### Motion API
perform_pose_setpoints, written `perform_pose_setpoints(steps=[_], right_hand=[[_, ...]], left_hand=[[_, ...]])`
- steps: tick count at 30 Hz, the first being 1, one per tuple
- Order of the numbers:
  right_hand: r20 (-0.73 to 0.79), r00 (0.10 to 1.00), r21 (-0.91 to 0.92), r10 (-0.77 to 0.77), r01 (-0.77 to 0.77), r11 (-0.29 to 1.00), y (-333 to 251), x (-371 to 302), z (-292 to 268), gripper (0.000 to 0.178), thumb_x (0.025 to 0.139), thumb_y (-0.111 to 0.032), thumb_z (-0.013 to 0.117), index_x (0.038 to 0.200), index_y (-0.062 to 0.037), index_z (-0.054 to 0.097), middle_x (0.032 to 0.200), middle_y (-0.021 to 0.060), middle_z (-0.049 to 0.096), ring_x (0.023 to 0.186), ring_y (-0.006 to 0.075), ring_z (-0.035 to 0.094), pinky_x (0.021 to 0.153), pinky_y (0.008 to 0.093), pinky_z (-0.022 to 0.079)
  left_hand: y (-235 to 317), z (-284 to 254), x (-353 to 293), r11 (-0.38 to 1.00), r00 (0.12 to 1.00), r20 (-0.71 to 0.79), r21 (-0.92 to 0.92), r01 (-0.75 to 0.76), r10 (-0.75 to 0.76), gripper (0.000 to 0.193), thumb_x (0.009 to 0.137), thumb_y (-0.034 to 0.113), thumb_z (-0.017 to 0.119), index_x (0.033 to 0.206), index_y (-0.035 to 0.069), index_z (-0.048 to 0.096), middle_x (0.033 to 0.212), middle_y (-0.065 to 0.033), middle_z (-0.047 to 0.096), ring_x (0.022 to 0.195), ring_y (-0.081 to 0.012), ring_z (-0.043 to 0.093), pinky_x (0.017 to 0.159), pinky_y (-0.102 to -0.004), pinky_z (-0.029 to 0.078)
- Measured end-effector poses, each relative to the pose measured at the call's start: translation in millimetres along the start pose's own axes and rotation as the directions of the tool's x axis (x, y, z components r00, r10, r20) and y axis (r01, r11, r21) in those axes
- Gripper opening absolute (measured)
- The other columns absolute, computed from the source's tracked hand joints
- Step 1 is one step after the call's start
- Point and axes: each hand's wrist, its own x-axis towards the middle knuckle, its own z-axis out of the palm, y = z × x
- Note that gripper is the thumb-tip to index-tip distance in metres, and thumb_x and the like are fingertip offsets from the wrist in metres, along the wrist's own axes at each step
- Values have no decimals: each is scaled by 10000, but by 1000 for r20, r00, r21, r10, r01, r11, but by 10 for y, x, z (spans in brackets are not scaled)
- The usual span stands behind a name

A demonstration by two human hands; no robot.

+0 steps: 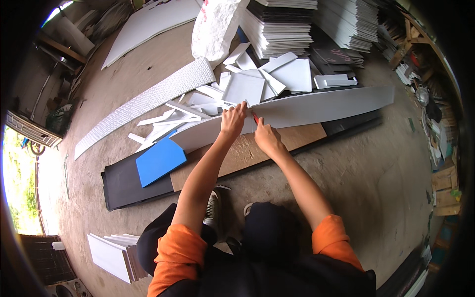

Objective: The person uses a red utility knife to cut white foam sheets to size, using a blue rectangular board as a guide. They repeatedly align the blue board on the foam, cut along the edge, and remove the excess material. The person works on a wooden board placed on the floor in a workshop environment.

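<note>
A long white foam sheet (326,106) is tilted up along its length over a brown board (299,140). My left hand (233,120) grips the sheet's far edge near the middle, fingers curled over it. In my right hand (268,137) is a red-handled cutter (255,117), its red end against the face of the sheet, just right of my left hand. The blade itself is too small to make out. Under the sheet's left end lies a blue foam piece (161,158), partly on the board and partly on a black sheet (121,182).
Beyond the sheet lies a heap of white offcuts (244,86). A textured white strip (148,104) rests at the left. Stacked sheets (277,34) and a white sack (213,29) stand behind. More white panels (111,255) are near my left knee.
</note>
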Motion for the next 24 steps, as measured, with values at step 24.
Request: perform_pose_setpoints(steps=[24], right_hand=[[94, 996, -155, -8, 23, 988, 57, 98, 115, 232, 856, -143, 372, 872, 31, 524, 731, 214, 610, 722, 329, 626, 584, 391, 517]], left_hand=[[-256, 34, 18, 970, 955, 215, -180, -165, 203, 229, 757, 236, 596, 924, 80, 573, 635, -122, 589, 587, -287, 594, 525, -376, 479]])
